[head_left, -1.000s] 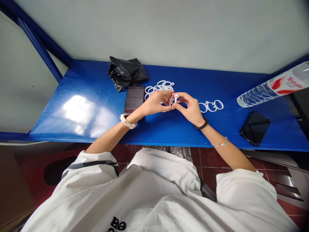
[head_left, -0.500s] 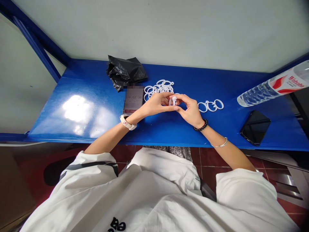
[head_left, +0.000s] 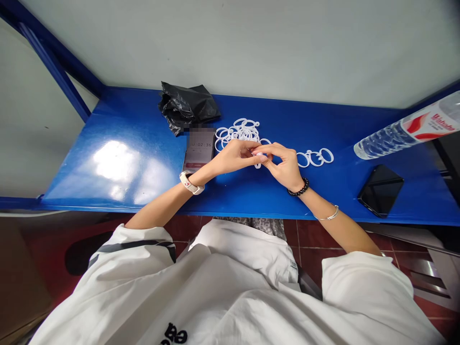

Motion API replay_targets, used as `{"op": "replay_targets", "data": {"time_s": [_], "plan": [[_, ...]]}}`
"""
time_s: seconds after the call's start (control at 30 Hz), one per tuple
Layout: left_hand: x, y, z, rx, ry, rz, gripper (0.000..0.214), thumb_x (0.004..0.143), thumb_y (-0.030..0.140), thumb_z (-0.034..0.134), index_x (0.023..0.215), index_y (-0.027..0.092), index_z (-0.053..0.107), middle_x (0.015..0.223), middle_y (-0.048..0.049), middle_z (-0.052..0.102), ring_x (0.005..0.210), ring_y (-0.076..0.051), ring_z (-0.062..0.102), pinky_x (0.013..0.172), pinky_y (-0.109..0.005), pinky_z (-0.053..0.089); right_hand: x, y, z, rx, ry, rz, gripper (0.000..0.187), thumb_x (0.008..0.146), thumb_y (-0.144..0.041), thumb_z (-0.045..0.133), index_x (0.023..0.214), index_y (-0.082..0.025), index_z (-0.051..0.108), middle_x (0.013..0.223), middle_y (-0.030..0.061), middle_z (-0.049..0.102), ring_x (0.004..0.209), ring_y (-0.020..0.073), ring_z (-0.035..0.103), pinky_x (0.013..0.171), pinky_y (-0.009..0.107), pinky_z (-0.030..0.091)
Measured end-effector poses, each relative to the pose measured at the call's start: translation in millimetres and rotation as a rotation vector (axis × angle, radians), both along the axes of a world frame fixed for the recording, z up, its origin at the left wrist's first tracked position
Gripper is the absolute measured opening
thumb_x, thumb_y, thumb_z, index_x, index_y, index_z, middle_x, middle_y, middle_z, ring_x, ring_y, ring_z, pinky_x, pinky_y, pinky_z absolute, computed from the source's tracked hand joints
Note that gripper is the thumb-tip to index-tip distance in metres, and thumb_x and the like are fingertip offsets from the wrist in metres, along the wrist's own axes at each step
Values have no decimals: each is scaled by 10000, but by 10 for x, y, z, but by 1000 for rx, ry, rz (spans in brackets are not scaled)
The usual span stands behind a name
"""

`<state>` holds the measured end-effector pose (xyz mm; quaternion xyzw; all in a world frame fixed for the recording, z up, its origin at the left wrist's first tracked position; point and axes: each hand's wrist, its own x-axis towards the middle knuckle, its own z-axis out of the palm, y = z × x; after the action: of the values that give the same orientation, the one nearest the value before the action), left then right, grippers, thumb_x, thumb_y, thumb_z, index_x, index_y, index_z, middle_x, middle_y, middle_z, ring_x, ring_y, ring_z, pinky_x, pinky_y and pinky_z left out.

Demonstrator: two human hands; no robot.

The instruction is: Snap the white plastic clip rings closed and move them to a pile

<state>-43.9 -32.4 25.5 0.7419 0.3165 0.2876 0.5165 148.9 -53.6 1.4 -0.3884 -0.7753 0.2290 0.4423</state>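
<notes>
Over the blue table, my left hand [head_left: 234, 157] and my right hand [head_left: 286, 166] meet fingertip to fingertip. Between them they pinch a small white plastic ring [head_left: 258, 166], mostly covered by the fingers, with a bit of it showing below the thumbs. Just behind my left hand lies a pile of white plastic rings [head_left: 246, 123], several with a small round eyelet on the rim. To the right of my right hand, a few linked or overlapping white rings [head_left: 326, 155] rest in a short row.
A crumpled black plastic bag [head_left: 190, 106] lies at the back of the blue table [head_left: 273, 201]. A phone showing a timer [head_left: 199, 149] sits by my left wrist. On the right are a dark phone [head_left: 381, 190] and a clear water bottle [head_left: 409, 129].
The ring piece has turned and dropped lower between the fingers, and my fingertips now cover more of it. Both hands stay in nearly the same place.
</notes>
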Motion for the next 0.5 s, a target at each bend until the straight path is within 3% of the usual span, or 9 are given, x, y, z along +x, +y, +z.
{"op": "replay_targets", "data": {"time_s": [0.17,0.3,0.5], "plan": [[3,0,-10,51,3,-31,499,871,605,684,1017,128,714,836,-47,708,723,-134,638,667,-239,497,7,-20,12,38,0,-10,353,970,-547,626,876,-261,810,920,45,819,700,199,711,804,395,571],[19,5,-73,144,11,-43,395,815,493,763,951,137,659,843,-32,677,737,-130,621,708,-247,516,-2,-34,26,80,28,-36,316,963,-501,655,839,-252,806,888,44,820,821,230,770,837,402,571],[55,-40,-84,210,36,5,222,822,355,702,863,158,607,787,-8,657,714,-118,612,676,-227,503,-2,-59,50,32,21,-46,372,955,-565,627,831,-264,807,893,42,818,820,244,772,830,427,576]]}}
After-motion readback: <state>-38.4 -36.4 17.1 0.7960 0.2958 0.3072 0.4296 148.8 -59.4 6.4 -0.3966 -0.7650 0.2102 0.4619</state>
